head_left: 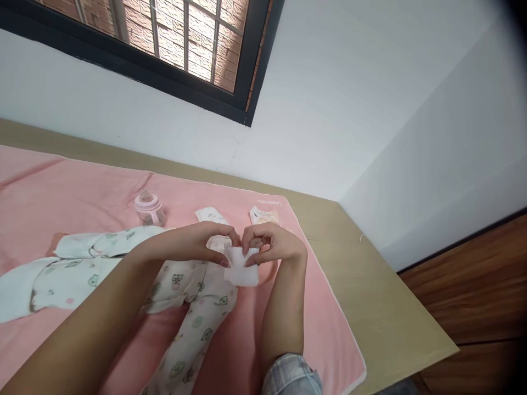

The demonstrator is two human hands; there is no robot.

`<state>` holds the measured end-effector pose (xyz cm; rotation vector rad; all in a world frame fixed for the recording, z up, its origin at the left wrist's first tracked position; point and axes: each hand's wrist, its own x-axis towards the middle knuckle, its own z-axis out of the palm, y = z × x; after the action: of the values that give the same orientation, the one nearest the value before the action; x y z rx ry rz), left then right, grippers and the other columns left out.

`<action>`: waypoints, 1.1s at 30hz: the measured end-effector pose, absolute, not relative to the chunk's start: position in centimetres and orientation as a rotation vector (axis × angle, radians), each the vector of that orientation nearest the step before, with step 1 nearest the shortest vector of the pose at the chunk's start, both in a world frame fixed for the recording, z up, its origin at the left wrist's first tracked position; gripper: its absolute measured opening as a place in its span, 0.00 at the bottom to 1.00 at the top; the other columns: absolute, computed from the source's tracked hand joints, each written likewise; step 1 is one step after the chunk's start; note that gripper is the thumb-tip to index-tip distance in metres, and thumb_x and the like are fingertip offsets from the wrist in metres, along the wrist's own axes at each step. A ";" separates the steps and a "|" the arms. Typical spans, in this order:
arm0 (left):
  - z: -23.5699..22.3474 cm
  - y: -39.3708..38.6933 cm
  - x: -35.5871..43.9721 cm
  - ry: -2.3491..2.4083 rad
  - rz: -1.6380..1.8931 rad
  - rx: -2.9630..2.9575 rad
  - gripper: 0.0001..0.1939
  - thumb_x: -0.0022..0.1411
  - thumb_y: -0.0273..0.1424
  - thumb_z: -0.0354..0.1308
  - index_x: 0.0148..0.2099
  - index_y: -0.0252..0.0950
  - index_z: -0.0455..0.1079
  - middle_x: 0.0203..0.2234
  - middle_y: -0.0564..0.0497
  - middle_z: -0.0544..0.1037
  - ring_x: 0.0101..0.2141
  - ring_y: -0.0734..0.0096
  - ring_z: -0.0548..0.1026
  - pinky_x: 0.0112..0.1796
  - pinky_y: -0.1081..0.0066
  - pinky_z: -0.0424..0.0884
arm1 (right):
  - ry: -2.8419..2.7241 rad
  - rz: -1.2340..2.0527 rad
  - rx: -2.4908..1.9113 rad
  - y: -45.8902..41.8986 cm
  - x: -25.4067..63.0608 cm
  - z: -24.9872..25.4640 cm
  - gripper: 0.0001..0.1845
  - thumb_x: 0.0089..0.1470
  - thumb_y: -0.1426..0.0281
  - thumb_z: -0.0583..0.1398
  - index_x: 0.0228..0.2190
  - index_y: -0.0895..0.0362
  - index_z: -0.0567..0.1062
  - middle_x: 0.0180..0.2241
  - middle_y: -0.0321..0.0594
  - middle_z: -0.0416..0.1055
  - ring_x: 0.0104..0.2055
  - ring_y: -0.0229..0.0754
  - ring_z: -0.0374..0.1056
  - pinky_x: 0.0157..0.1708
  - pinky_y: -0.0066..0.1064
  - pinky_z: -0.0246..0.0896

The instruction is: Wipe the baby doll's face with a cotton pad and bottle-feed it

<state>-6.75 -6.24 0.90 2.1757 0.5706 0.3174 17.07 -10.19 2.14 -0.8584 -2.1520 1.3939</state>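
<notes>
A pink blanket (333, 340) covered much of a tan counter (354, 274), leaving a strip bare along the far edge and a wider one towards the right edge. Behind rose a white wall (321, 109) with a dark-framed, barred window (189, 44); wood-grained panels (477, 274) stood beyond the right edge.

The left forearm reached in from the near left, the right one more steeply from the near edge, its sleeve (291, 376) plaid. The left hand (206, 241) and right hand (274, 241) met close together, wrists bent inward.

A thin white sheet (242, 271) was gripped between the fingers of both hands, its lower part hanging below them, above the blanket. Patterned white clothing (206, 318) spread leftward and nearer. A pink-topped bottle (149, 210) stood towards the blanket's far edge, and a small printed packet (264, 216) lay near its far right corner.
</notes>
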 end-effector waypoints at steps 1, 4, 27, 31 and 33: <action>1.0 -6.4 -6.7 0.584 0.305 2.171 0.15 0.56 0.41 0.64 0.45 0.43 0.74 0.43 0.52 0.77 0.45 0.60 0.74 0.42 0.70 0.71 | -2.150 1.396 -0.868 -10.2 17.1 2.2 0.15 0.44 0.64 0.69 0.32 0.57 0.73 0.28 0.33 0.68 0.27 0.31 0.61 0.28 0.25 0.60; 1.5 -6.8 -6.8 0.602 0.297 2.170 0.11 0.56 0.39 0.64 0.41 0.42 0.75 0.39 0.53 0.78 0.41 0.62 0.75 0.38 0.73 0.70 | -2.109 1.411 -0.854 -10.3 17.2 2.3 0.15 0.45 0.65 0.69 0.34 0.57 0.73 0.33 0.37 0.72 0.31 0.33 0.66 0.31 0.26 0.62; 2.0 -7.2 -8.3 0.776 0.396 2.272 0.15 0.59 0.47 0.59 0.35 0.42 0.77 0.31 0.54 0.78 0.31 0.66 0.74 0.30 0.73 0.68 | -2.029 1.162 -0.991 -10.4 16.7 2.4 0.15 0.49 0.66 0.66 0.41 0.54 0.75 0.42 0.39 0.70 0.40 0.37 0.66 0.39 0.29 0.64; 2.0 -7.5 -8.0 0.642 0.487 2.335 0.14 0.61 0.45 0.58 0.35 0.42 0.76 0.31 0.53 0.77 0.33 0.67 0.73 0.34 0.73 0.69 | -1.980 1.150 -1.033 -10.2 15.9 2.3 0.17 0.48 0.66 0.67 0.42 0.53 0.74 0.38 0.37 0.68 0.34 0.33 0.63 0.34 0.26 0.63; 2.0 -7.7 -7.7 0.590 0.560 2.364 0.14 0.62 0.44 0.57 0.35 0.41 0.77 0.32 0.51 0.76 0.33 0.67 0.73 0.35 0.72 0.69 | -1.969 1.165 -1.028 -9.9 15.5 2.3 0.18 0.46 0.68 0.67 0.42 0.53 0.74 0.37 0.35 0.67 0.32 0.31 0.62 0.34 0.26 0.63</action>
<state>-7.74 -7.69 2.03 2.3639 0.5901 0.5605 15.46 -9.95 2.30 -1.0279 -1.9689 1.1649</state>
